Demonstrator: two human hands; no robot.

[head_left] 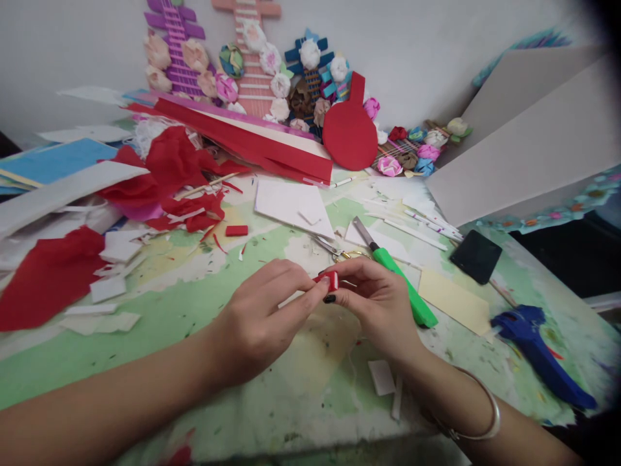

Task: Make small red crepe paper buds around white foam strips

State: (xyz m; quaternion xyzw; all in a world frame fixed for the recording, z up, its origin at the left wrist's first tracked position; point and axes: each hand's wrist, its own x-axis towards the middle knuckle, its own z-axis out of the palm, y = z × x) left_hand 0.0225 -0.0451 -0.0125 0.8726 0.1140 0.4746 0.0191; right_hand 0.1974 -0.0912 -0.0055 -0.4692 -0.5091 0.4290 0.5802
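At the centre of the frame, the left hand [262, 317] and right hand [381, 301] both pinch a small red-wrapped block [332, 280] in their fingertips. A green-handled utility knife [394, 263] lies just beside the right hand; a blue glue gun [538, 353] rests lower right.
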